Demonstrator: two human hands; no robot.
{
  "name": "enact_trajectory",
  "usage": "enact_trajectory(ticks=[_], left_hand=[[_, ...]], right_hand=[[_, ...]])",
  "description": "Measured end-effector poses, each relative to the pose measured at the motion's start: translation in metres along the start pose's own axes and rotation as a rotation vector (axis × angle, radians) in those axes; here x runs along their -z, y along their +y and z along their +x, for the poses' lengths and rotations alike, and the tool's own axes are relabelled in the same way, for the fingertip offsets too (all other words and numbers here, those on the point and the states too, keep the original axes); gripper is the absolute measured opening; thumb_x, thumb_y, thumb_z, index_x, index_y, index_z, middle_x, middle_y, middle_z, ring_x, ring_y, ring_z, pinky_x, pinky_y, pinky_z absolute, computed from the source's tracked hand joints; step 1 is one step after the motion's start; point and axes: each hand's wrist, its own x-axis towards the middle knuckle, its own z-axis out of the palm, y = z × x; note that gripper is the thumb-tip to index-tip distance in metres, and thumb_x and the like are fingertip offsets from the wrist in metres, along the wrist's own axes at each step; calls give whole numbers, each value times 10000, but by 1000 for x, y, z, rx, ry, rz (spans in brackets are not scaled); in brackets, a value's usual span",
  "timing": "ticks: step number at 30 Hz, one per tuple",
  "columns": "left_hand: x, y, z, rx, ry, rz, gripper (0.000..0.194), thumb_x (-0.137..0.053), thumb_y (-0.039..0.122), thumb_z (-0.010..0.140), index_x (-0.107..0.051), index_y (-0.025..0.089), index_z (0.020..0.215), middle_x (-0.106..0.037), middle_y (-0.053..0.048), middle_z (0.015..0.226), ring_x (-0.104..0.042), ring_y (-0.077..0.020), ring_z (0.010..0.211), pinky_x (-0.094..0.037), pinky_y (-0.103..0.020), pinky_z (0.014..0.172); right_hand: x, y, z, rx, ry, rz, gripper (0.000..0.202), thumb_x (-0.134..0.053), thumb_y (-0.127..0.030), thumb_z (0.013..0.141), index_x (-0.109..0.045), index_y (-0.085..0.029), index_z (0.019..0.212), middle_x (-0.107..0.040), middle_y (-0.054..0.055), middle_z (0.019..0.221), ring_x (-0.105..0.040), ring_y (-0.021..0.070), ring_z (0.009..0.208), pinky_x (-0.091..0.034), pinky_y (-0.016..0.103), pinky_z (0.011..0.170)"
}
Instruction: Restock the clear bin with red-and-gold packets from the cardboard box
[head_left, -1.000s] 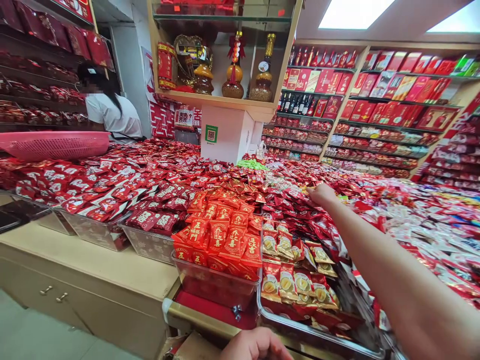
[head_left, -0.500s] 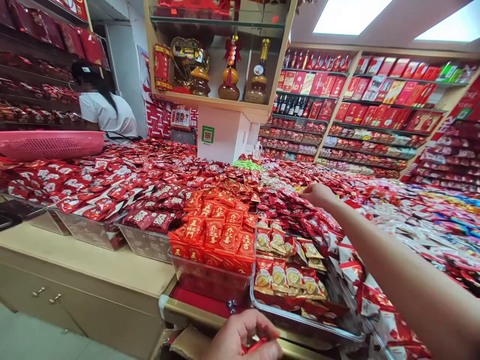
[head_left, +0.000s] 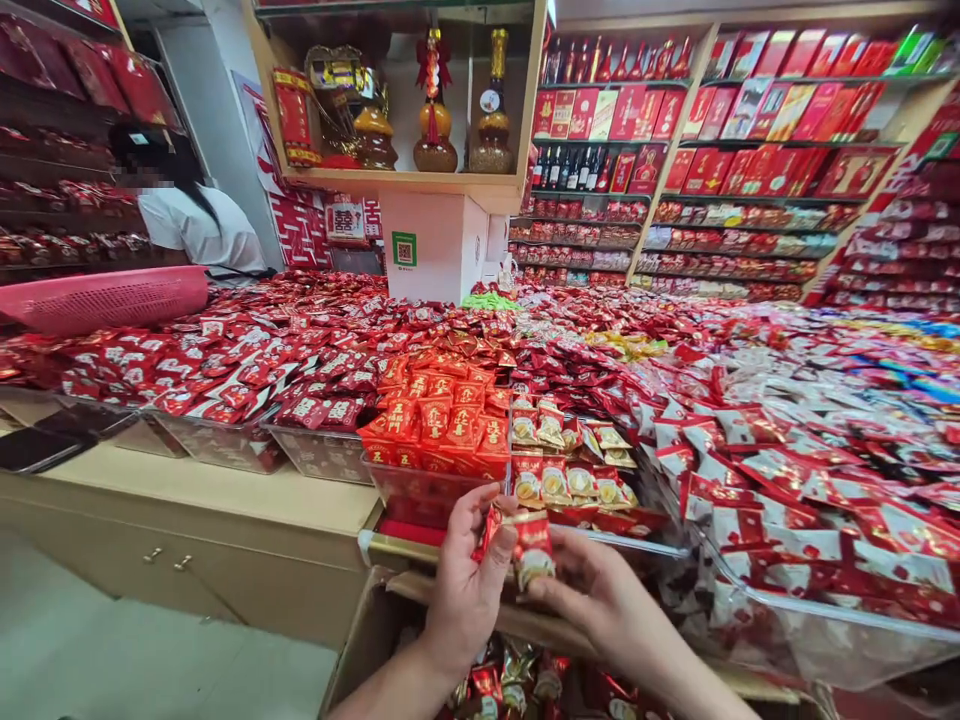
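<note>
My left hand (head_left: 469,580) is closed around small red-and-gold candy packets (head_left: 531,545), its thumb lying across them. From the other side, my right hand (head_left: 592,585) pinches the lower edge of the front packet. Both hands meet above an open cardboard box (head_left: 360,640), where more shiny wrapped candies (head_left: 517,680) lie. Just beyond the hands stands a clear bin of durian-labelled candies (head_left: 555,480). To its left, a bin is heaped with orange-red packets (head_left: 439,420). Some of what my left fingers hold is hidden.
White-and-red packets (head_left: 810,520) fill a clear bin at right. Maroon packets (head_left: 330,405) and a pink basket (head_left: 105,300) are at left. A person in a white shirt (head_left: 199,225) stands behind the counter. A display cabinet (head_left: 405,185) overhangs the middle.
My right hand has come back from the far candy heap to the packets at my left hand. My left hand has risen. The view has tipped down, showing the box of candies.
</note>
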Motion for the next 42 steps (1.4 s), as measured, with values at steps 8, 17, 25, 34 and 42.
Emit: enact_trajectory(ticks=[8, 17, 25, 34, 42], left_hand=[[0, -4, 6, 236, -270, 77, 248, -569, 371, 762, -630, 133, 785, -572, 10, 633, -480, -84, 546, -396, -186, 526], [-3, -5, 6, 285, -216, 65, 261, -559, 415, 754, -599, 167, 827, -550, 26, 667, -464, -77, 537, -427, -180, 487], [-4, -4, 4, 324, -227, 99, 223, -571, 347, 752, -553, 165, 880, -586, -30, 803, -601, -158, 747, -447, -183, 491], [-3, -7, -1, 336, -252, 136, 216, -571, 345, 741, -561, 170, 868, -613, -39, 814, -617, -173, 746, -432, -195, 496], [-2, -9, 1, 321, -307, 172, 181, -561, 314, 752, -567, 168, 859, -639, -36, 804, -605, -155, 711, -422, -199, 517]], right_hand=[[10, -3, -7, -15, 93, 157, 277, -635, -364, 698, -564, -178, 891, -605, 40, 856, -542, 153, 766, -438, 275, 693], [20, -4, -4, 41, 203, 10, 255, -600, -404, 713, -568, -152, 742, -563, 5, 656, -497, 123, 610, -409, 245, 569], [110, -57, 111, 3, 689, -720, 272, -446, -331, 808, -584, -128, 924, -641, 70, 886, -576, 158, 768, -427, 255, 663], [150, -11, 185, -428, 565, -1015, 223, -522, -332, 812, -583, -121, 852, -615, 34, 844, -584, 137, 750, -472, 319, 688], [149, -12, 190, -462, 381, -1193, 223, -513, -301, 825, -562, -128, 958, -596, 46, 942, -579, 154, 819, -480, 338, 714]])
